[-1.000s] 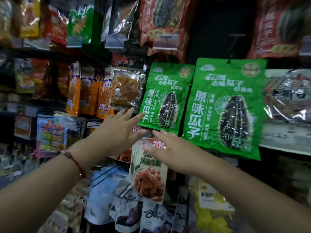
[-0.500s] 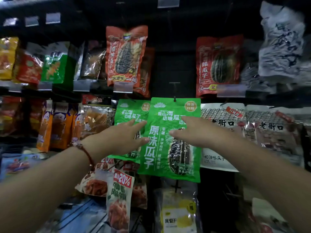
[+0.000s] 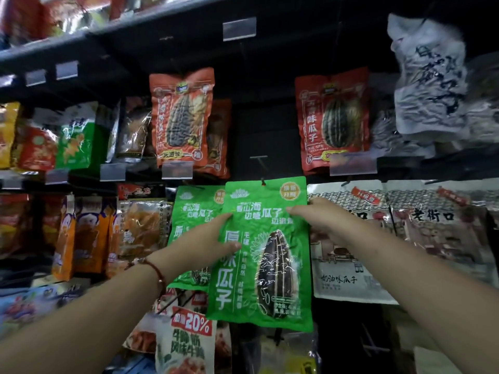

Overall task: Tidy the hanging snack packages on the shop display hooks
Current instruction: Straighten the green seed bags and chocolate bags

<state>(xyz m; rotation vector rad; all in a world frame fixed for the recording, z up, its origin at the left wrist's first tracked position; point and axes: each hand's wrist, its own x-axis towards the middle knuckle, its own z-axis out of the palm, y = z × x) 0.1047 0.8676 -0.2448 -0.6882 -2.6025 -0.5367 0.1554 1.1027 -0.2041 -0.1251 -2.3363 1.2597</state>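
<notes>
At frame centre, hanging from a hook: green sunflower-seed packet [image 3: 266, 255], tilted slightly, overlapping a second green packet [image 3: 193, 220] just behind on its left. Left hand [image 3: 209, 238] gripping the front packet's left edge, thumb across the face, fingers tucked behind. Right hand [image 3: 316, 220] pinching the right edge near the top, fingers hidden behind. Red seed packet [image 3: 182, 117] above, upper centre-left; another red packet [image 3: 333, 120] upper right. White packet [image 3: 351, 252] touching the green one's right side.
</notes>
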